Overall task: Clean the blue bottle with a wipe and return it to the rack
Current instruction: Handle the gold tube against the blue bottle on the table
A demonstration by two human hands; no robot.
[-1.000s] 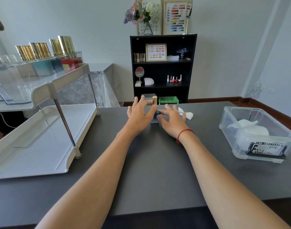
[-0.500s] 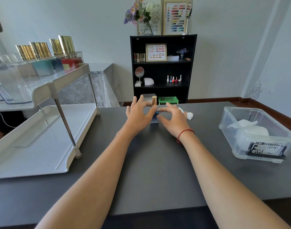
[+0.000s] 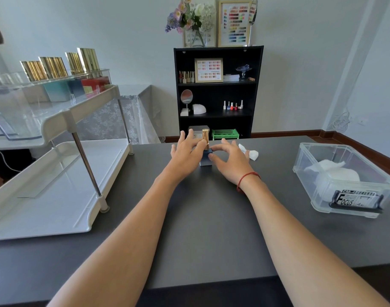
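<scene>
The blue bottle, square-bodied with a tall gold cap, stands upright on the dark table at mid-depth. My left hand is right beside it on the left, fingers spread, with the thumb against the base of the cap. From the right, my right hand touches the blue body with its thumb and index fingertip, the other fingers raised. A crumpled white wipe lies on the table just behind my right hand. The white two-tier rack stands at the left.
The rack's upper shelf holds a clear tray with several gold-capped bottles. A clear plastic bin with white wipes sits at the right. A black bookshelf stands beyond the table's far edge.
Both hands have lifted and spread their fingers a little, so more of the bottle's body and cap shows between them. The bottle has stayed in place.
</scene>
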